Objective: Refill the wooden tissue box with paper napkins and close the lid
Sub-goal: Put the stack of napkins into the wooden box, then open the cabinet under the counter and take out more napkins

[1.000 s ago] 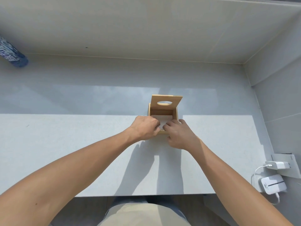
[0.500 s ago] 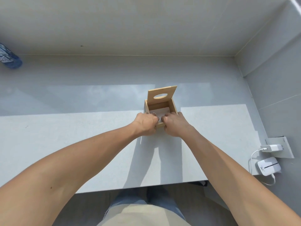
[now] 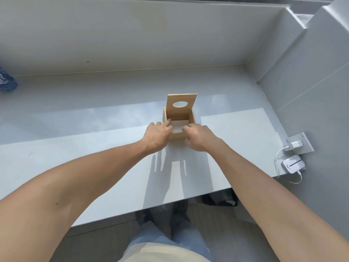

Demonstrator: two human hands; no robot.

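The wooden tissue box (image 3: 192,118) stands on the grey counter (image 3: 94,157) with its lid (image 3: 181,104) raised upright at the back; the lid has an oval hole. White paper napkins (image 3: 179,125) lie flat inside the box. My left hand (image 3: 157,134) is at the box's front left corner, fingertips over the rim and onto the napkins' left edge. At the front right my right hand (image 3: 200,137) has its fingers curled over the near rim, touching the napkins. Whether either hand grips anything is not clear.
A blue patterned object (image 3: 7,82) lies at the far left edge of the counter. A wall socket with a white charger (image 3: 295,145) and a white device (image 3: 293,164) on a cable sit at the right. Walls close the counter at back and right.
The hands have drawn apart toward the box's front corners, uncovering more of the napkins. The camera view has shifted, so the box appears farther away and higher in the frame.
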